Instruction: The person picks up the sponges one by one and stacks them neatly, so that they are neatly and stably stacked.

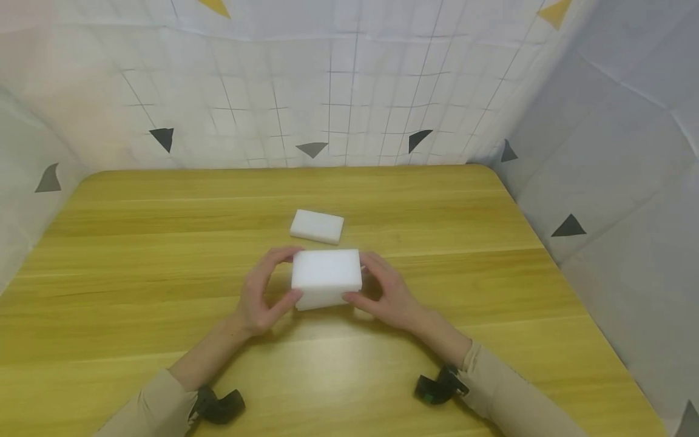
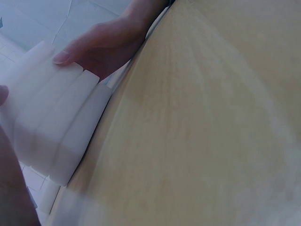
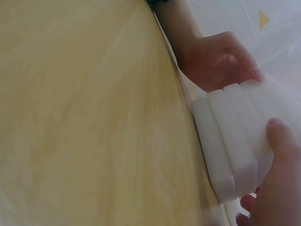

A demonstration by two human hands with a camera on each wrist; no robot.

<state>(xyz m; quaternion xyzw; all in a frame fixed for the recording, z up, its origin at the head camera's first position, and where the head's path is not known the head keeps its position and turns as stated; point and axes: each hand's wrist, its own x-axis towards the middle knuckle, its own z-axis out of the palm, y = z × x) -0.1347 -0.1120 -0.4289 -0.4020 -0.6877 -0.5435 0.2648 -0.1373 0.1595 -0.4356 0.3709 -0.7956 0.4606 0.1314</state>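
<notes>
A stack of several white sponge blocks (image 1: 326, 270) stands on the table between my two hands, its layers slightly out of line. My left hand (image 1: 266, 291) grips the stack's left side, thumb at the front and fingers reaching to the back. At the opposite side, my right hand (image 1: 390, 293) holds it the same way, with the thumb on the front face. In the left wrist view the layered edges of the stack (image 2: 56, 117) show, the lowest layer on the table. The right wrist view shows the thumb of my right hand (image 3: 282, 150) against the upper layers. Fingertips behind are mostly hidden.
A single white sponge block (image 1: 317, 227) lies flat on the wooden table (image 1: 136, 255), just beyond the stack. Pale cloth with a grid and triangles (image 1: 246, 91) hangs along the back and sides. Dark wrist-worn devices (image 1: 219, 406) sit near both sleeves.
</notes>
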